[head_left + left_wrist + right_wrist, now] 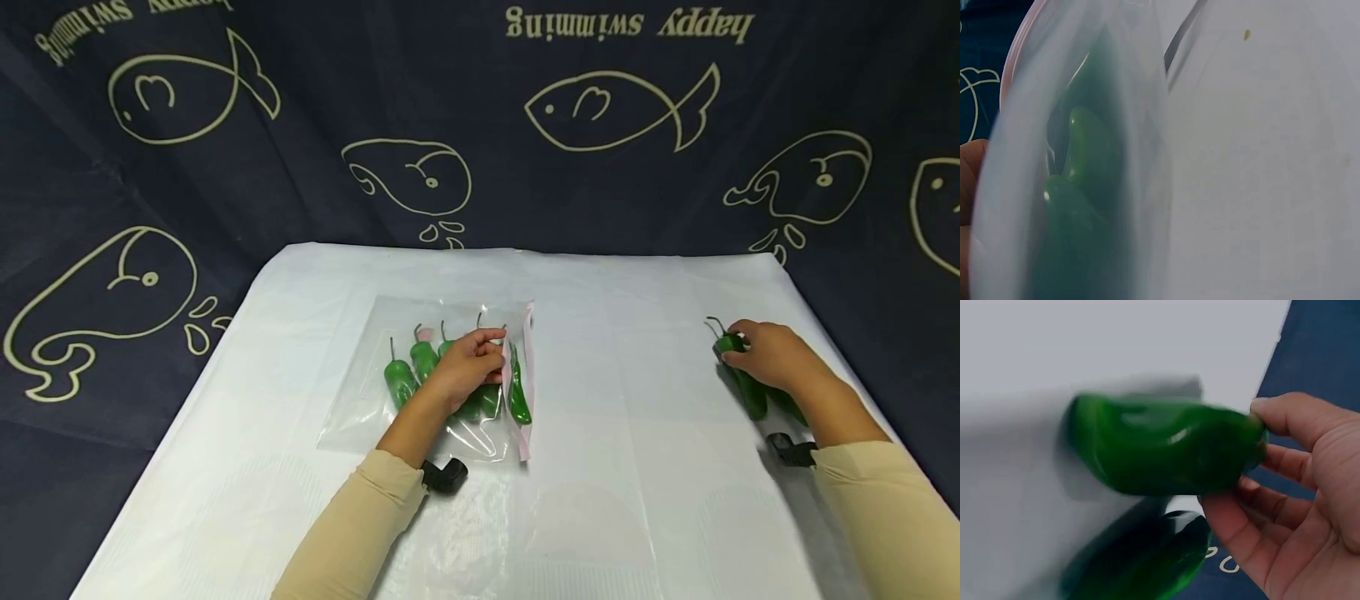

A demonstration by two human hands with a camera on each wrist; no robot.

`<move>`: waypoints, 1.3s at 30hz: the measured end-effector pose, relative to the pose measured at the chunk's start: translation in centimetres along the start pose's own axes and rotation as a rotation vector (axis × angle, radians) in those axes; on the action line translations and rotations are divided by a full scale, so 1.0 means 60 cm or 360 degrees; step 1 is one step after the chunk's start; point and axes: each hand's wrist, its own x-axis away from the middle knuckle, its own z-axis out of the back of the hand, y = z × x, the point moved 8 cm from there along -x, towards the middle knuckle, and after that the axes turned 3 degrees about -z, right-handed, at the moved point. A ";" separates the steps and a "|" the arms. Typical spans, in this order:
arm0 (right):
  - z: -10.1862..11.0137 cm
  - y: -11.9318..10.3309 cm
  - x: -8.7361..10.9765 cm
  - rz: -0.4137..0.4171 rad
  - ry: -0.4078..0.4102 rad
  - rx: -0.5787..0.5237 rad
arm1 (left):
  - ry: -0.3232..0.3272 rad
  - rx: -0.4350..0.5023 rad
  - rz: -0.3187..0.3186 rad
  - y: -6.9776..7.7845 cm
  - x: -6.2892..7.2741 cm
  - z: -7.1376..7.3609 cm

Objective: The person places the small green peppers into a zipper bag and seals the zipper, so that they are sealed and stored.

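A clear plastic bag (351,417) with a pink strip along its opening lies left of the table's middle. Several green chili peppers (400,382) show through its film, stems pointing away. One slim pepper (518,396) lies by the pink strip. My left hand (468,367) holds the bag near its opening; in the left wrist view the bag's film (1147,187) hides most of that hand. At the table's right side my right hand (772,354) pinches a green chili pepper (1166,447) by its stem end. A second pepper (1141,562) lies close beside it.
A white cover (600,333) spreads over the table. Behind it hangs a dark blue cloth (480,108) with fish and whale outlines. The table's right edge runs close to my right hand.
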 end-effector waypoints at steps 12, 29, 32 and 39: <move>0.027 -0.083 0.024 0.0149 0.0250 -0.0414 | 0.0006 -0.0010 -0.0023 0.002 -0.001 -0.003; 0.025 -0.232 0.039 0.0418 0.0401 -0.0635 | 0.0037 0.0009 -0.0011 0.001 -0.003 -0.005; 0.019 -0.251 0.034 0.0429 0.0403 -0.0681 | 0.0047 0.0027 -0.0016 0.002 -0.005 -0.006; 0.003 -0.298 0.024 0.0481 0.0365 -0.0802 | 0.0085 0.0091 -0.0035 0.002 -0.008 -0.006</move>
